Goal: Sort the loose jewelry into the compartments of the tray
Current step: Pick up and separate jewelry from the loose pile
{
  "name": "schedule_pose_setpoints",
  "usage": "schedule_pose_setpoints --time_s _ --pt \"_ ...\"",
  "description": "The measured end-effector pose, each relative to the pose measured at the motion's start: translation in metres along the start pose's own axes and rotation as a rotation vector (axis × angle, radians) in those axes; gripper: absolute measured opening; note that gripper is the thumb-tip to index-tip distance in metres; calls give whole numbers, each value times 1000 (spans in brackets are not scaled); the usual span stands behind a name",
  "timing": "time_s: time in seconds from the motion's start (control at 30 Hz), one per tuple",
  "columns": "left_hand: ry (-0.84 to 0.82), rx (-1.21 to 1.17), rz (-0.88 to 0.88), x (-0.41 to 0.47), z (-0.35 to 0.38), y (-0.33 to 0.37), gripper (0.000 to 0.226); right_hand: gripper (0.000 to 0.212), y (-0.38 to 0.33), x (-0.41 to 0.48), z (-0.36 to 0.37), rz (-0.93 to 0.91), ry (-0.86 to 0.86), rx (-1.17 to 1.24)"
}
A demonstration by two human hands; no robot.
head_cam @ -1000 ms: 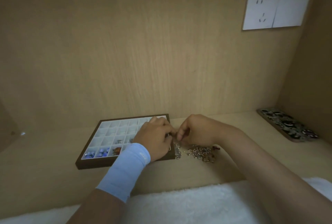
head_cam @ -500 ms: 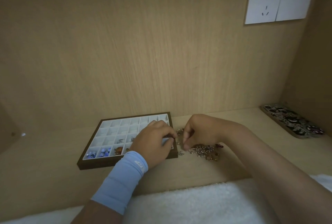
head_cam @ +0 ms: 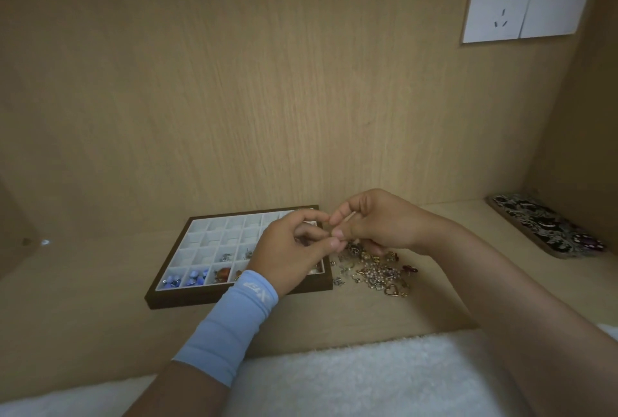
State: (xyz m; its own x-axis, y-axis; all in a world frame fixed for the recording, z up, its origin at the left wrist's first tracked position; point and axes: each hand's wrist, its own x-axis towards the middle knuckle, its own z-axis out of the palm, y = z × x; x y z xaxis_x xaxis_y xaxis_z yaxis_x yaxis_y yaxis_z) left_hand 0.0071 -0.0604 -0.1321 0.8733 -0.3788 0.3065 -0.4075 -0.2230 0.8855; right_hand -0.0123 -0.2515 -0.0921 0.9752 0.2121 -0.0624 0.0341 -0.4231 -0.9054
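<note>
Lifted off the pile (head_cam: 378, 272), left hand (head_cam: 287, 251) and right hand (head_cam: 379, 223) join curled fingers (head_cam: 335, 243); whatever they hold is indiscernible.

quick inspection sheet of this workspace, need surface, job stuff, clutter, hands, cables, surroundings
surface: light wooden shelf, white fluffy cloth along the near edge
job's things: brown tray with white compartments, blue pieces in its near left ones; loose jewelry pile on the shelf, right of the tray
clutter: patterned flat object at far right
grippers: left hand and right hand curled, fingertips meeting over the tray's right edge; any piece between them too small to tell
cables: nothing seen
surroundings: wooden back wall, white wall socket upper right
</note>
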Motion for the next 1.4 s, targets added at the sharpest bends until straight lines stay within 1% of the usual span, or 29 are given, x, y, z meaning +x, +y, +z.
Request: schedule_pose_setpoints --time_s 0.1,0.17,0.3,0.47,0.57,0.67,0.87,0.93,1.03,1.1,1.17,1.27,1.4 --pt "62 -60 -30 2 -3 0 25 13 -2 1 3 -16 38 5" --pt "100 -57 -21 3 -6 0 20 17 -4 0 5 -21 40 22" --pt "127 -90 -46 3 -9 1 14 24 -9 -5 8 -54 52 64" --pt "153 -140 -119 5 -11 4 10 28 -10 -3 16 -132 132 -50" --pt "152 -170 -163 6 -12 3 11 25 -5 4 20 -166 210 -42" --pt "132 -260 -224 6 -13 5 15 18 -5 5 24 -215 289 -48" --pt "132 -284 -268 4 -23 5 13 8 -15 1 36 -289 342 -107" --pt "122 -299 -265 1 -31 6 13 9 -20 2 39 -283 340 -84" --pt "91 -306 -220 -6 -46 8 14 9 -28 5 48 -225 316 43" --pt "67 -272 -187 -13 -58 9 17 7 -33 8 56 -191 310 97" --pt "59 -218 -160 -20 -70 8 16 5 -38 13 64 -176 313 97" --pt "111 -197 -138 -26 -88 5 10 2 -49 22 79 -201 281 56" --pt "214 -216 -107 -33 -116 -2 7 6 -70 40 100 -262 182 12"
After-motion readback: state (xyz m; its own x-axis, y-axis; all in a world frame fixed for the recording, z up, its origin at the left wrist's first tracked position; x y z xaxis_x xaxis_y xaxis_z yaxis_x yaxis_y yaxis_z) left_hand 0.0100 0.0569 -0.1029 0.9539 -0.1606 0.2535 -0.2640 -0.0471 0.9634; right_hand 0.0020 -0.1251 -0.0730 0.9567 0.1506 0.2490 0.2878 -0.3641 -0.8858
